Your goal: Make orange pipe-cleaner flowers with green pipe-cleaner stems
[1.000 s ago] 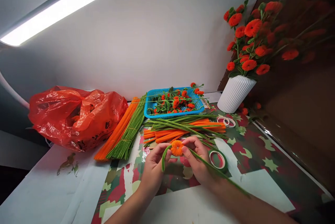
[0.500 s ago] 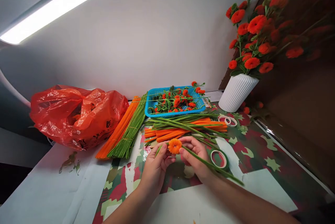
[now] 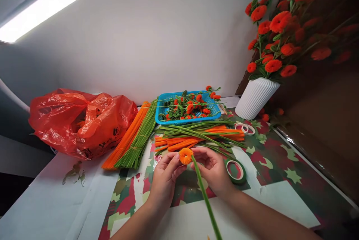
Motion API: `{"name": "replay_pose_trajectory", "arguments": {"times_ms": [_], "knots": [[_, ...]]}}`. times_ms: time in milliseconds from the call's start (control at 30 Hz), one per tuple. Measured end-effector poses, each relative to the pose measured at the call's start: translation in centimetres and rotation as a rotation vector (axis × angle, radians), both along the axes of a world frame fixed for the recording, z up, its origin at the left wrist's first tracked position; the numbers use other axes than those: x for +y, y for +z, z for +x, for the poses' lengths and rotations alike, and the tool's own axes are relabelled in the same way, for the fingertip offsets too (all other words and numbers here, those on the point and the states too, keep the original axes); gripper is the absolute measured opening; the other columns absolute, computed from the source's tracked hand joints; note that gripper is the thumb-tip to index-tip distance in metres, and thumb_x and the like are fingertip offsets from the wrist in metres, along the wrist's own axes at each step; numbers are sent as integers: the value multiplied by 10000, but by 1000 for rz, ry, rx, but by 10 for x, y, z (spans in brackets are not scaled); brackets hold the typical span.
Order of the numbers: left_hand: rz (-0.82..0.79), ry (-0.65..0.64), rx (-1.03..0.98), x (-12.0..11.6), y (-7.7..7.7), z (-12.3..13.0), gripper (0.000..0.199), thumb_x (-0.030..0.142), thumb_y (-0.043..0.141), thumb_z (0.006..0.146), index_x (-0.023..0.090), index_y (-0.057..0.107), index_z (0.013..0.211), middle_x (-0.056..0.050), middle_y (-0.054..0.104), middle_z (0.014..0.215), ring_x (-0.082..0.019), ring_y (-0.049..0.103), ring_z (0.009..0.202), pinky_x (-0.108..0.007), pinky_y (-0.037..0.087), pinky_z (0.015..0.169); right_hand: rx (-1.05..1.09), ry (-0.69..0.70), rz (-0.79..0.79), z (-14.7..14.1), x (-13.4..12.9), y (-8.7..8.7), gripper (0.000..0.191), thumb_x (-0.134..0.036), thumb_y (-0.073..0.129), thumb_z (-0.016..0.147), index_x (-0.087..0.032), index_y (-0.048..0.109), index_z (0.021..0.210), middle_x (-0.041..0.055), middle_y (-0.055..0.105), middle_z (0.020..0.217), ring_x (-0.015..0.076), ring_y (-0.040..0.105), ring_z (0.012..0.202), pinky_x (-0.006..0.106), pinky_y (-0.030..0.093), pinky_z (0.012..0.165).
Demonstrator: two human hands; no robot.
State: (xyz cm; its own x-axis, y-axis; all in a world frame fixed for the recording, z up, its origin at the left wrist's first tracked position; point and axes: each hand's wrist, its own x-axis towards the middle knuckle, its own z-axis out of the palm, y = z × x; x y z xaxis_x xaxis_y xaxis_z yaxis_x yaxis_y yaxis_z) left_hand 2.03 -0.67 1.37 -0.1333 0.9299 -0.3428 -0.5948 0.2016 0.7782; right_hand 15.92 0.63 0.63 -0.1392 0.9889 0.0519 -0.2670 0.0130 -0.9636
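A small orange pipe-cleaner flower faces me between my hands, just above the table. My left hand pinches it from the left side with thumb and fingers. From its right edge a green pipe cleaner slants down toward me. My right hand has its fingertips closed where the green pipe cleaner meets the flower; the exact contact is partly hidden. Beyond my fingers lie loose orange pipe cleaners and green pipe cleaners. A roll of green tape lies beside my right wrist.
A blue basket holds small orange-red flowers on green stems. At left are a red plastic bag, an orange bundle and a green bundle. White tape rings lie near a white vase of red-orange flowers.
The green pipe cleaner has swung from pointing right across my right wrist to pointing down toward me. The flower stays between both hands, nearly in place. The view has shifted slightly.
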Motion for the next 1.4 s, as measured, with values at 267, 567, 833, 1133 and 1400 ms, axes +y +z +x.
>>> {"name": "replay_pose_trajectory", "arguments": {"times_ms": [267, 567, 833, 1133, 1400], "knots": [[49, -59, 83, -3, 2, 2, 279, 315, 843, 584, 154, 657, 716, 11, 671, 673, -117, 632, 612, -206, 529, 559, -154, -97, 142, 4, -6, 10, 248, -353, 691, 794, -216, 695, 1000, 66, 705, 939, 208, 656, 879, 306, 541, 763], [50, -261, 172, -4, 2, 2, 352, 459, 777, 652, 158, 626, 751, 29, 598, 479, -96, 552, 446, -176, 428, 445, -190, -116, -5, 4, -1, 12, 281, -434, 633, 809, -165, 669, 736, 16, 619, 634, 127, 556, 576, 206, 440, 474], [53, -318, 137, -3, 1, 0, 341, 446, 779, 666, 140, 677, 775, 27, 593, 499, -92, 566, 465, -175, 456, 462, 45, 6, -283, 4, 3, 10, 355, -485, 768, 670, -155, 669, 758, -2, 626, 668, 79, 533, 522, 172, 397, 457], [-64, -272, -54, -3, 7, 3, 391, 403, 855, 547, 153, 618, 733, 55, 562, 497, -89, 564, 426, -181, 468, 429, 229, 201, -331, 7, 2, 13, 336, -472, 742, 692, -157, 689, 796, 25, 658, 697, 136, 606, 625, 230, 455, 561], [-42, -319, -124, -4, 1, 2, 375, 380, 841, 581, 171, 561, 717, 58, 559, 511, -96, 576, 437, -191, 483, 429, 145, 162, -301, 8, 2, 8, 329, -430, 776, 655, -143, 662, 767, -8, 601, 652, 93, 552, 521, 200, 415, 470]]}}
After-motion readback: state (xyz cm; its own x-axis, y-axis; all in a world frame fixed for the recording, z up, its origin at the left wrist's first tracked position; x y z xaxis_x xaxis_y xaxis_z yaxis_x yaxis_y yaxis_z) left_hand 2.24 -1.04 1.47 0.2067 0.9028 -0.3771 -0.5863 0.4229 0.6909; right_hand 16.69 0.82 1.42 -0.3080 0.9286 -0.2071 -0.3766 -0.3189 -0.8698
